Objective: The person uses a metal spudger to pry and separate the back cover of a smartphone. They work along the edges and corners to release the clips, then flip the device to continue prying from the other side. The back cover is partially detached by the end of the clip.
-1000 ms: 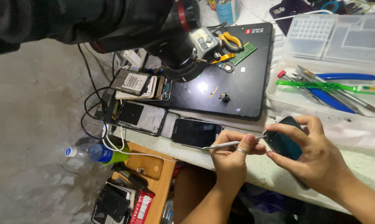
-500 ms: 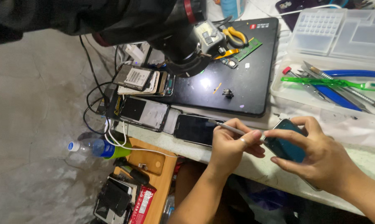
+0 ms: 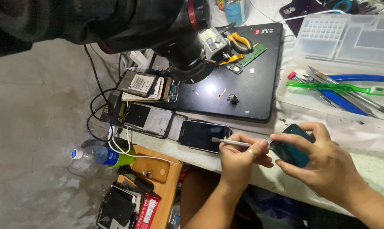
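- Gripping a teal-backed phone (image 3: 290,149) just above the front edge of the surface (image 3: 370,169), the right hand (image 3: 323,167) has its fingers curled shut around the body.
- Pinched shut on a thin metal tool (image 3: 232,142), the left hand (image 3: 238,163) aims one end at the phone's edge.
- Slipping is the likely trouble: too much push could gouge the casing or jab the right hand's fingers.
- Swinging outward, the tool's free end could scratch the dark phone (image 3: 204,135) lying just beside it.
- On the black laptop (image 3: 243,93), a small red rectangular label (image 3: 261,31) sits near the far corner.
- Down below, a flat red package (image 3: 146,212) lies by a wooden board (image 3: 151,169).
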